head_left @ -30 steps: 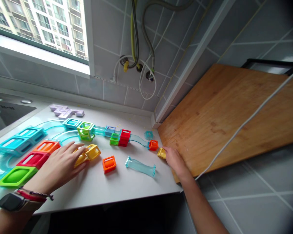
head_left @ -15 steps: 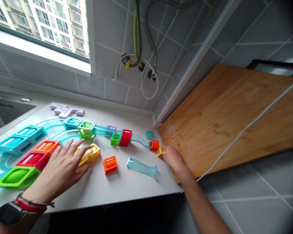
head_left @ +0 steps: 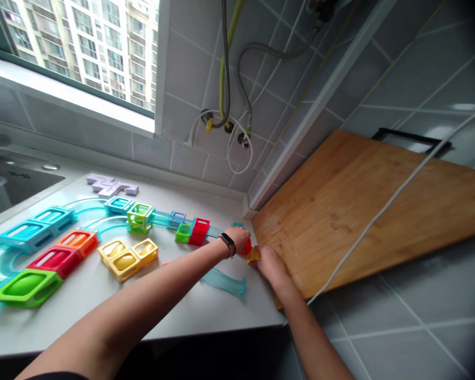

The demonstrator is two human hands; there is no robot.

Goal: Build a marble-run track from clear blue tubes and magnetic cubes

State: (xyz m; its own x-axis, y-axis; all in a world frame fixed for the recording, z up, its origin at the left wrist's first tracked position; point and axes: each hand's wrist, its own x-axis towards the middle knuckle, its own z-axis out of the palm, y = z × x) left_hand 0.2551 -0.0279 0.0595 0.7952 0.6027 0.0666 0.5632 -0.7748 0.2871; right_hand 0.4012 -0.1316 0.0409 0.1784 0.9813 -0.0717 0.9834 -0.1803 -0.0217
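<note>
My left hand (head_left: 238,238) reaches across to the right end of the track, its fingers closed on a red-orange cube block (head_left: 247,246) that is mostly covered. Close beside it, my right hand (head_left: 272,266) grips a small yellow block (head_left: 254,257) that touches or nearly touches the red-orange one. A clear teal track piece (head_left: 225,281) lies loose on the counter under my left forearm. The track runs left past a red block (head_left: 200,231), a green block (head_left: 183,233) and a tall lime block (head_left: 140,218).
Three joined yellow blocks (head_left: 129,261) lie on the white counter (head_left: 83,322). Lavender pieces (head_left: 111,184) rest at the back, near the sink (head_left: 19,184). A wooden board (head_left: 364,211) leans at the right, with a white cable (head_left: 380,214) across it.
My left hand has moved from the joined yellow blocks to the red-orange block at the right end. My right hand still holds the small yellow block. The view has shifted slightly.
</note>
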